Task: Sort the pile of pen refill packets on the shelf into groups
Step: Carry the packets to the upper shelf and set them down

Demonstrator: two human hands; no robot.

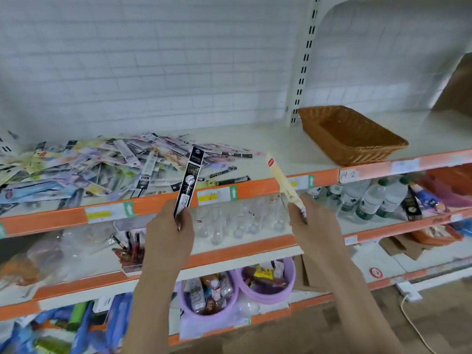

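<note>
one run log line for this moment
left hand: holds black refill packet | right hand: holds cream refill packet | pile: unsorted

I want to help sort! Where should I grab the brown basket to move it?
Probably by the rim of the brown basket, on its near long side from the front: it sits open-topped at the shelf edge, and the woven rim flares out, giving fingers a lip.

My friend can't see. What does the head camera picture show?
Two hands each hold one pen refill packet: the left hand a black packet, the right hand a cream packet. Behind lie the packet pile and a wicker basket.
</note>
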